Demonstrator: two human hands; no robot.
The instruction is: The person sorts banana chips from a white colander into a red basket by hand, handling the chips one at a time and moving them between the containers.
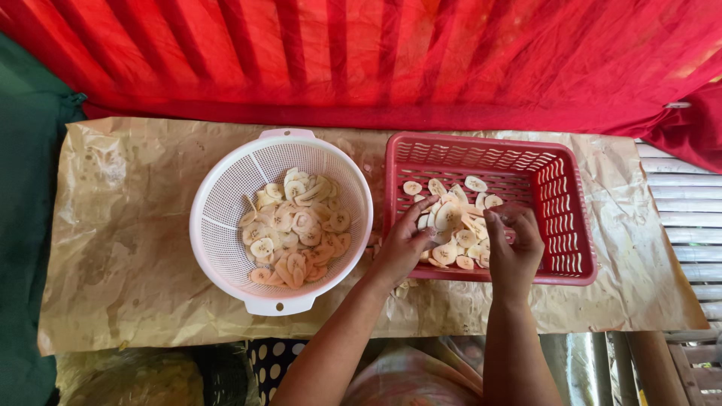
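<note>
A red plastic basket [568, 218] holds several pale round banana slices [455, 218]. My left hand [404, 242] reaches over the basket's near left rim, its fingers resting on the slices. My right hand [515, 248] is inside the basket, fingers bent down onto the slices; whether it grips any is hidden. To the left stands a white round colander [226, 203] with a pile of several more banana slices [297, 229].
Both containers sit on crumpled brown paper [128, 248] spread over a table. A red cloth [376, 60] hangs behind. Green fabric [30, 188] lies at the left, and slatted wood [688, 218] at the right. A few loose slices [402, 287] lie at the basket's near edge.
</note>
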